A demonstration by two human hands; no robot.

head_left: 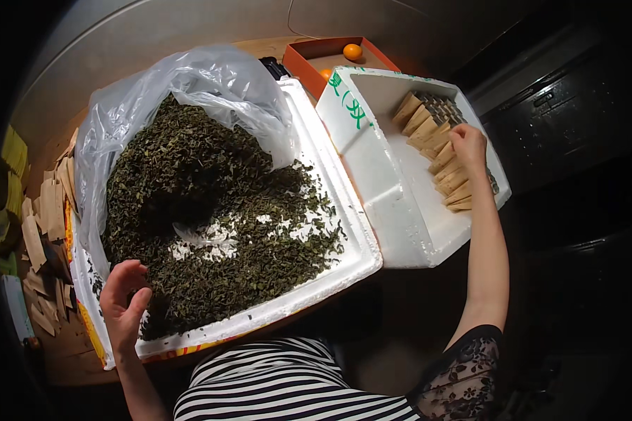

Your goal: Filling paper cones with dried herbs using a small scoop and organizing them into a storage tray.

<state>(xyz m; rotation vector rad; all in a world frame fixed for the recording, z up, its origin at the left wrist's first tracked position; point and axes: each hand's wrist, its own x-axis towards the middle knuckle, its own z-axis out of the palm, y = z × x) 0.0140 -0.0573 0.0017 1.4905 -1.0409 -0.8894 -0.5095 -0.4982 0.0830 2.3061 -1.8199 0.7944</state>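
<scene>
My right hand point(468, 149) pinches the top of a kraft paper packet point(442, 139) among rows of similar packets point(456, 188) standing in a white foam box point(393, 182) on the right. My left hand point(125, 298) is open, fingers curved and apart, at the lower left edge of a wide foam tray point(354, 238). A heap of dark, dried leaves point(161, 168) fills much of that tray, with a crumpled clear plastic bag point(218, 77) around its back and left side. Whether my left fingertips touch the leaves I cannot tell.
An orange-red open box point(304, 56) behind the foam boxes holds orange fruits point(352, 52). At the left, several loose paper packets point(35, 245) lie on a wooden table point(74, 361) beside yellow-green packs point(10, 182). A pale curved wall point(140, 28) rises behind.
</scene>
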